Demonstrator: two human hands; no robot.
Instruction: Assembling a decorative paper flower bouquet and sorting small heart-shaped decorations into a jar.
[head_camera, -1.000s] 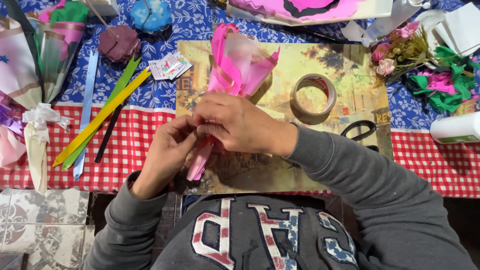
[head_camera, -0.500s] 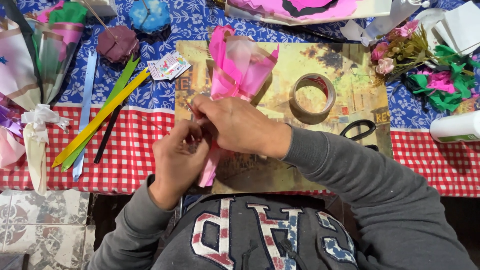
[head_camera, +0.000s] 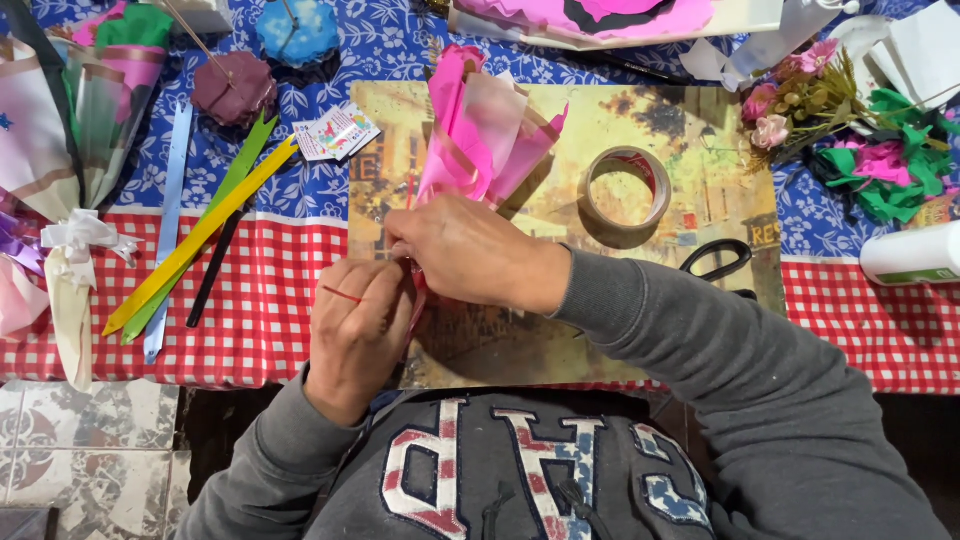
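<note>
Near edge of the counter (head_camera: 270, 340): both my hands meet just in front of my chest, over the lower left part of a yellowish picture board (head_camera: 690, 200) that lies on the cloth.
Left hand (head_camera: 355, 330): it comes up from below, wrist bent, back of the hand facing me; its fingers are curled in and pinch a thin red thread (head_camera: 343, 294) that runs across the knuckles.
Right hand (head_camera: 470, 250): the forearm reaches in from the right in a grey sleeve, laid across the board; its fingers are closed round the narrow lower end of the pink paper cone (head_camera: 480, 140), palm down.
Pink paper cone: it slants up and away from my hands, its wide open mouth towards the far side of the board, with a paler translucent sheet wrapped into it. The lower tip is hidden between my two hands.
Contact: the fingertips of both hands touch at the cone's neck.
Around: a roll of tape (head_camera: 625, 195) lies on the board to the right of the cone; black scissors (head_camera: 715, 260) are at the board's right edge, close to my right forearm; yellow and green paper strips (head_camera: 200, 240) lie slantwise to the left.
</note>
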